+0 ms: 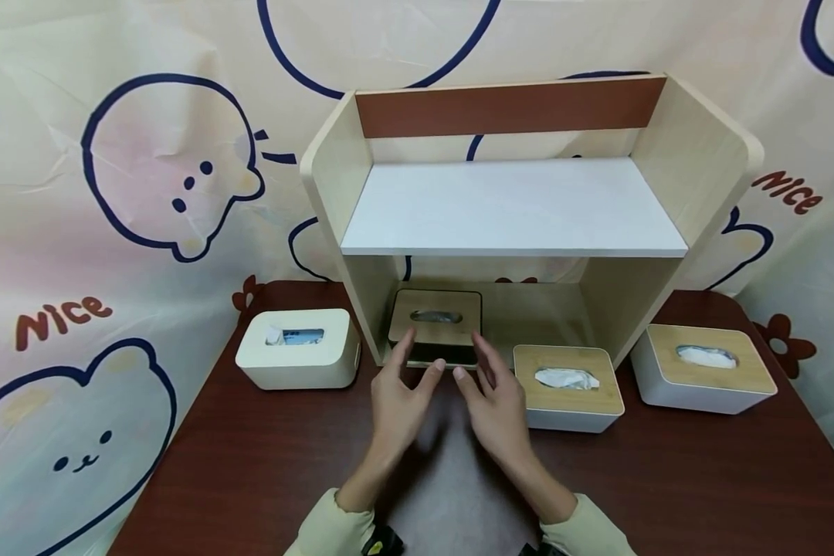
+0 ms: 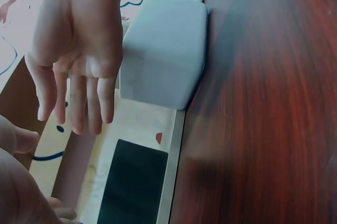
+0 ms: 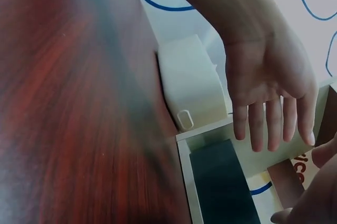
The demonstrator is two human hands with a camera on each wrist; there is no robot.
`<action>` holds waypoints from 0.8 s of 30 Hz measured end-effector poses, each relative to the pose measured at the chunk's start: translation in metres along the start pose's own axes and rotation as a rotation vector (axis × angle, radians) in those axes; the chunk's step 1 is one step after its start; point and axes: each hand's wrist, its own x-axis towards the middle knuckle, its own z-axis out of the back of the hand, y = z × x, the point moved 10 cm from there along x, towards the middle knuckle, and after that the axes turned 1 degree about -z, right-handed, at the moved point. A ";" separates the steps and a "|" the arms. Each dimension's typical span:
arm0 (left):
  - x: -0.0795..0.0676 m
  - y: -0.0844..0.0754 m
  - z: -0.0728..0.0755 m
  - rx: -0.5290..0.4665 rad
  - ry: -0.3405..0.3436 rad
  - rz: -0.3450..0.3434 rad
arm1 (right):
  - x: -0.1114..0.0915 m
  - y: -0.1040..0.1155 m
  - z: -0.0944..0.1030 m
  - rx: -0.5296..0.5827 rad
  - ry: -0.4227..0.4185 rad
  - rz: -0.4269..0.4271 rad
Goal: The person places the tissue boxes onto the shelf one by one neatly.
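My left hand (image 1: 401, 405) and right hand (image 1: 495, 405) are held apart, palms facing each other, in front of the small shelf unit (image 1: 514, 205). Neither holds anything. Nearest to their fingertips is a tissue box (image 1: 447, 327) with a brown wooden lid and black sides, sitting at the left of the lower compartment. Its dark side (image 2: 134, 182) also appears in the left wrist view, near the straight fingers of the right hand (image 2: 84, 50). In the right wrist view the left hand's fingers (image 3: 273, 124) point down above the same dark box (image 3: 221, 182).
A cream tissue box (image 1: 295, 367) stands left of the unit. A white tissue box with a wooden lid (image 1: 570, 398) is at the unit's front right, and a similar one (image 1: 702, 390) stands farther right. The white upper shelf (image 1: 514, 205) overhangs the lower compartment. All rest on a dark red-brown table (image 1: 250, 479).
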 end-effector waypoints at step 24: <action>-0.016 -0.023 -0.042 -0.019 0.162 -0.055 | -0.023 0.004 0.086 0.053 -0.037 -0.014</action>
